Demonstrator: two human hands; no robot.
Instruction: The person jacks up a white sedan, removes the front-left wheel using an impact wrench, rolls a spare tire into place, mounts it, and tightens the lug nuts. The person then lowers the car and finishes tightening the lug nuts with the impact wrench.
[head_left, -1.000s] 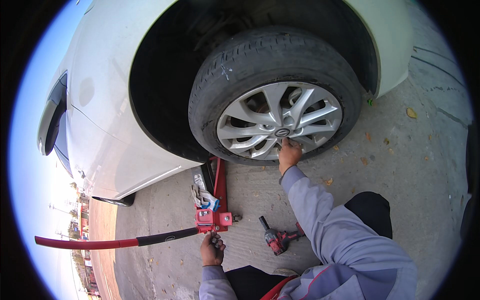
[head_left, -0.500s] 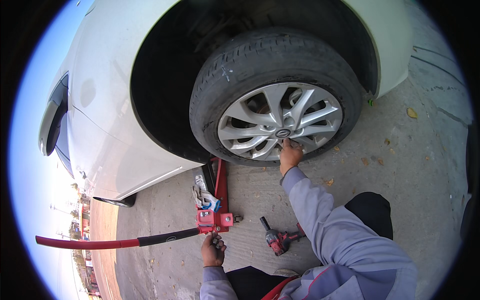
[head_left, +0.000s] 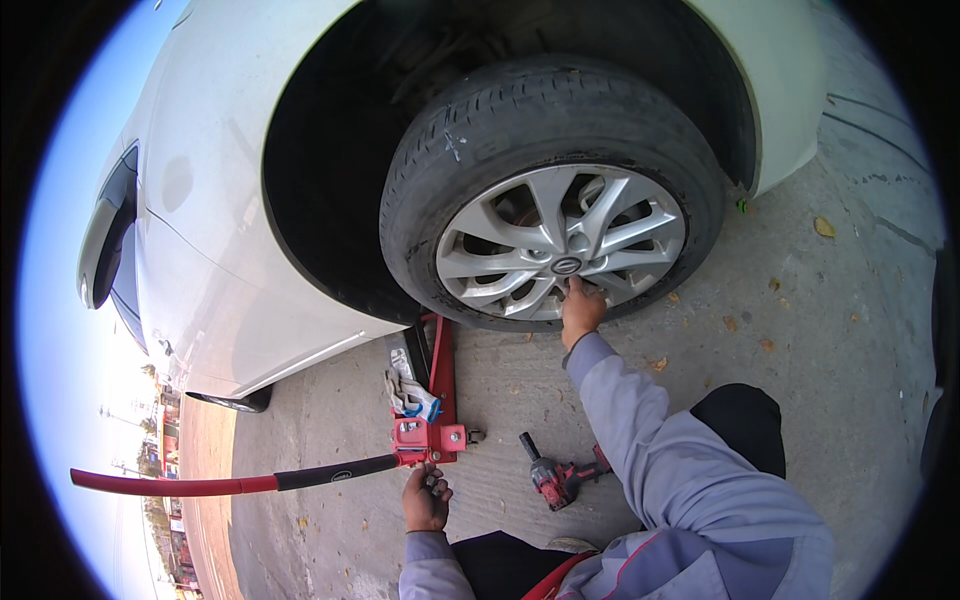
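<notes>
A silver alloy wheel point(head_left: 550, 205) with a black tyre point(head_left: 425, 185) stands in the open arch of a white car. My right hand point(head_left: 583, 310) reaches to the wheel just below its centre cap point(head_left: 566, 266). Its fingers are pinched at a bolt hole, and what they hold is hidden. Lower down, my left hand point(head_left: 427, 500) is curled around small grey metal pieces that look like wheel nuts point(head_left: 433, 482). It hovers beside the base of the red floor jack point(head_left: 445, 437), near where the black-and-red handle point(head_left: 335, 473) joins.
Work gloves point(head_left: 410, 395), white with blue, lie on the jack. A red and black cordless impact wrench point(head_left: 557, 485) rests on the concrete between my arms. Dry leaves point(head_left: 823, 227) are scattered to the right. The car's body point(head_left: 205, 230) fills the upper left.
My right hand has shifted very slightly at the bolt hole. My left hand, the jack and the impact wrench stay where they were.
</notes>
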